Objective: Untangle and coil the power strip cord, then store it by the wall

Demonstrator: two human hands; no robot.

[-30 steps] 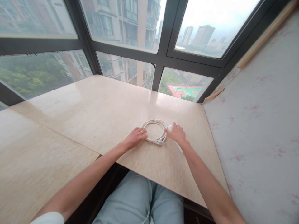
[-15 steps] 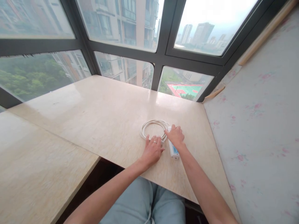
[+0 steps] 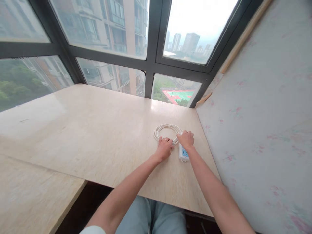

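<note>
A white power strip (image 3: 183, 154) with blue sockets lies on the beige table (image 3: 97, 130), its white cable (image 3: 165, 128) coiled in a loop just beyond it. My right hand (image 3: 187, 139) rests on the far end of the strip with fingers curled over it. My left hand (image 3: 164, 149) lies on the near edge of the cable coil, fingers together and bent down onto the cable; a ring shows on one finger.
A wall with faded floral paper (image 3: 255, 113) rises along the table's right edge. Dark-framed windows (image 3: 151, 61) stand behind the table. A second tabletop (image 3: 29, 191) adjoins at the lower left. My legs in light jeans (image 3: 156, 217) are under the near edge.
My left hand shifted from the coil's left side to its near edge beside the strip. The power strip turned to lie pointing towards me. The camera view moved leftward.
</note>
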